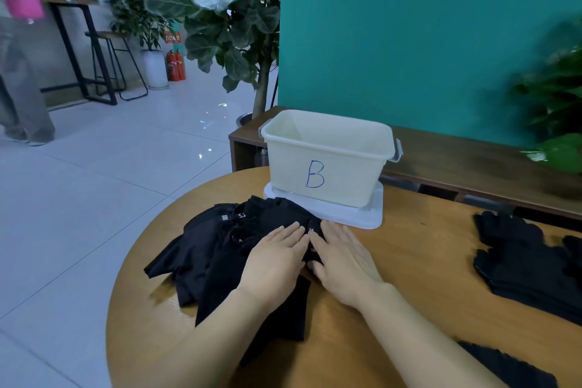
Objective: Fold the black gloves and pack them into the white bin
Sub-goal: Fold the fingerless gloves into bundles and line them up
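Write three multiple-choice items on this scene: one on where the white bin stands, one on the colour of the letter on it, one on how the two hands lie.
1. Where does the white bin stand?
A. On a flat white lid on the round table
B. On the floor
C. On the bench by the wall

2. What colour is the letter B on the bin?
A. Red
B. Blue
C. Green

3. How do the left hand and right hand lie?
A. Both raised above the bin
B. One holds the bin's handle
C. Both flat, fingers straight, on the pile of black garments

Key: 1 A, the lid shows under the bin's base; 2 B, the ink is blue; 3 C, both palms press down side by side.
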Tool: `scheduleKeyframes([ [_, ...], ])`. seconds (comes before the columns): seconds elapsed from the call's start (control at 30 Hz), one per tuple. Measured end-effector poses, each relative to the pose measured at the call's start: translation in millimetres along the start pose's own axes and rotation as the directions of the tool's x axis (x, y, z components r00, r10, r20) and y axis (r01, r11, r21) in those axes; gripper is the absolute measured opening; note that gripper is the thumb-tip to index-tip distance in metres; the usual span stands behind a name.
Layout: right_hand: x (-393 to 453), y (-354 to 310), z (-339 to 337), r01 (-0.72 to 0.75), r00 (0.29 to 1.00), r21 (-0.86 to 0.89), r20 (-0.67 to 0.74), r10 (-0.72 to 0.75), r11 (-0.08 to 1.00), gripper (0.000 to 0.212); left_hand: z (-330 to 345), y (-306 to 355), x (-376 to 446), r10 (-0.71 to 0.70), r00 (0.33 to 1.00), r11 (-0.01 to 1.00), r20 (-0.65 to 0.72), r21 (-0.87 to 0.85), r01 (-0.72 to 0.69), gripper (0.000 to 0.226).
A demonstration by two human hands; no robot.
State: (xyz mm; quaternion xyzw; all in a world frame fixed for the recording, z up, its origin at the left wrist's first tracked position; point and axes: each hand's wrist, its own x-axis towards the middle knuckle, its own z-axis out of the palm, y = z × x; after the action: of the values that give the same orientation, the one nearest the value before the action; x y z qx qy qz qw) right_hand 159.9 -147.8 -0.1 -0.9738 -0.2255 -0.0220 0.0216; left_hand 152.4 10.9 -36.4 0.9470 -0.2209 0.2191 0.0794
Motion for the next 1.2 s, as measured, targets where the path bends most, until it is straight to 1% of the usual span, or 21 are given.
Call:
scheduleKeyframes([
  [0.17,-7.0,2.6,-2.7,0.033,0.998,-0.002,-0.059,-0.033,0.999,0.051,2.8,4.2,1.5,-0.003,0.992,1.000,-0.127,-0.028,-0.001,0.045],
  [0.23,-13.8,3.2,-7.4,0.039,0.996,0.001,-0.083,-0.038,0.999,0.050,-2.4,7.5,1.0,0.034,0.986,0.999,-0.166,-0.021,-0.038,0.037],
  [0.3,-23.2,3.6,-13.7,0.034,0.993,0.022,-0.112,-0.032,0.999,0.047,-12.8,16.1,-1.5,0.078,0.972,0.996,-0.220,-0.034,-0.087,0.025],
  [0.4,-41.9,6.9,-25.3,0.033,0.983,0.038,-0.182,-0.026,0.999,0.041,-32.7,32.3,-6.8,0.090,0.976,0.988,-0.199,-0.107,-0.113,0.029],
  [0.47,-57.3,10.2,-33.1,0.019,0.978,0.051,-0.210,-0.007,0.999,0.040,-44.0,42.6,-12.2,0.016,0.991,0.963,-0.133,-0.265,-0.052,0.029],
  [0.53,-74.2,14.0,-40.9,-0.004,0.976,0.055,-0.218,0.016,0.998,0.038,-55.3,54.0,-18.0,-0.071,0.995,0.898,-0.065,-0.438,0.035,0.031],
  [0.6,-92.0,17.1,-50.1,-0.030,0.973,0.090,-0.226,0.049,0.995,0.036,-70.9,66.9,-23.9,-0.140,0.990,0.762,-0.006,-0.639,0.104,0.035],
  [0.63,-101.3,18.8,-55.6,-0.044,0.971,0.127,-0.229,0.072,0.991,0.035,-81.6,74.0,-26.8,-0.149,0.988,0.687,0.043,-0.714,0.135,0.039],
  [0.67,-111.5,20.2,-62.0,-0.059,0.968,0.174,-0.232,0.099,0.983,0.033,-89.2,79.2,-29.4,-0.146,0.984,0.611,0.099,-0.774,0.169,0.039],
  [0.73,-131.0,23.3,-76.2,-0.099,0.960,0.294,-0.225,0.169,0.951,0.027,-105.4,90.4,-33.4,-0.148,0.973,0.504,0.179,-0.833,0.230,0.026],
  [0.8,-148.4,27.3,-90.5,-0.144,0.950,0.425,-0.195,0.245,0.894,0.017,-120.0,100.8,-37.7,-0.150,0.960,0.424,0.235,-0.862,0.277,0.023],
  [0.9,-168.8,35.2,-112.2,-0.129,0.944,0.578,-0.176,0.278,0.806,0.004,-137.1,119.1,-39.3,-0.126,0.948,0.344,0.291,-0.884,0.317,0.023],
  [0.97,-179.2,40.1,-127.0,-0.097,0.947,0.629,-0.182,0.266,0.772,0.002,-149.2,132.8,-37.0,-0.098,0.941,0.286,0.325,-0.896,0.339,0.023],
  [1.0,-184.4,41.3,-134.3,-0.088,0.949,0.646,-0.176,0.260,0.759,0.002,-154.1,139.2,-34.8,-0.084,0.938,0.280,0.335,-0.896,0.345,0.022],
  [1.1,-197.6,44.8,-150.4,-0.072,0.952,0.698,-0.166,0.259,0.712,0.002,-163.3,154.7,-25.4,-0.059,0.935,0.302,0.350,-0.886,0.351,0.021],
  [1.2,-207.4,50.3,-157.6,-0.075,0.947,0.708,-0.169,0.272,0.702,0.004,-167.5,164.6,-18.4,-0.102,0.930,0.295,0.353,-0.882,0.367,0.016],
])
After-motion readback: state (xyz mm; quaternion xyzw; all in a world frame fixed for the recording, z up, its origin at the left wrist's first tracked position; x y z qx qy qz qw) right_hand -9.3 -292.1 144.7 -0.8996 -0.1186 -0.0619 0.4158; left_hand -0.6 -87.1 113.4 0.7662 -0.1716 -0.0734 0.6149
